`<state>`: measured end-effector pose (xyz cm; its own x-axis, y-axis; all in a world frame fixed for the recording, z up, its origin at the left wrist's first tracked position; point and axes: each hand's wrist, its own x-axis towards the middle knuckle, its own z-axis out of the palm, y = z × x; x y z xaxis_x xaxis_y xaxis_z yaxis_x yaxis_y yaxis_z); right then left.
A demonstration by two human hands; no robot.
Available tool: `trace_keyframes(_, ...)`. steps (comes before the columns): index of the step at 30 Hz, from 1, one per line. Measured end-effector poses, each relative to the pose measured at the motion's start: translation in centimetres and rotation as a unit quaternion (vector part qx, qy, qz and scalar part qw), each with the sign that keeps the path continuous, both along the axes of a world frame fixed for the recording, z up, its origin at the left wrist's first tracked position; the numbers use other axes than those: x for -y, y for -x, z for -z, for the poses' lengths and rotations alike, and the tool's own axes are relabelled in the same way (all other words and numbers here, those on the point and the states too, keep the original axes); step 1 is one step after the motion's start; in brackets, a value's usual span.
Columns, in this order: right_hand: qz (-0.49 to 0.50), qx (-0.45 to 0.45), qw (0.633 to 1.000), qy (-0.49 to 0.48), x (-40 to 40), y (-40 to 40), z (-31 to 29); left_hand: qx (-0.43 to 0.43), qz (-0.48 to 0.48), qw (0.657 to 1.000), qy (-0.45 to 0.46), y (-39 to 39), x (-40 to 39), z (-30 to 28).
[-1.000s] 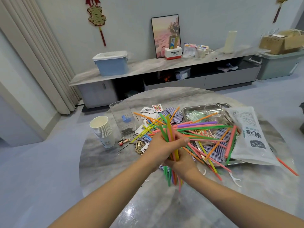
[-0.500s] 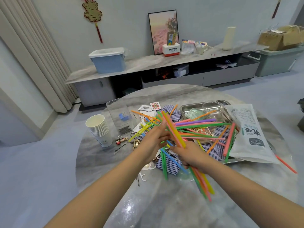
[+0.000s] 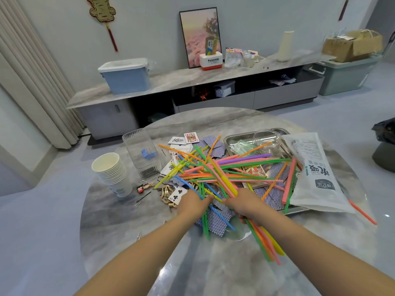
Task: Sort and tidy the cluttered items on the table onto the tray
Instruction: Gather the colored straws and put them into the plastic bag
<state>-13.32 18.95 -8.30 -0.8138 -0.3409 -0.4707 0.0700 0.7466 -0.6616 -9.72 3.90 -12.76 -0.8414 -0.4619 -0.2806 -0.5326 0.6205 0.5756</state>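
Right hand (image 3: 249,205): fist closed round straw bundle (image 3: 264,240) | left hand (image 3: 193,202): lowered onto loose straws (image 3: 230,174) beside tray (image 3: 233,138), grasp apparently unclosed | risk: bundle fanned, strands could be dropped.

two hands (image 3: 193,201), one tray (image 3: 229,140), one bag (image 3: 314,171)

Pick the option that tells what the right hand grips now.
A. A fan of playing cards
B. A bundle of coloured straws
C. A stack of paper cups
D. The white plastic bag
B: the right hand is closed around a bundle of straws whose ends stick out past the wrist toward the table edge; the cups stand untouched at the left and the bag lies on the tray.
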Motion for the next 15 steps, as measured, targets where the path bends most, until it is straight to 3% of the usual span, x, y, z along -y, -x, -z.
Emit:
trace_keyframes(4, 0.011, -0.005, 1.0, 0.004, 0.2, 0.5, 0.4, 0.049, -0.013, 0.999, -0.012, 1.0, 0.2, -0.4)
trace_keyframes(10, 0.054, 0.05, 0.993, 0.09, -0.1, 0.5, 0.6, 0.112, -0.061, 0.981, -0.145, -0.8, 2.8, -3.4)
trace_keyframes(15, 0.067, 0.15, 0.966, 0.199, 0.5, -0.9, -0.1, 0.169, 0.025, 0.962, -0.215, -3.7, 3.3, -7.3)
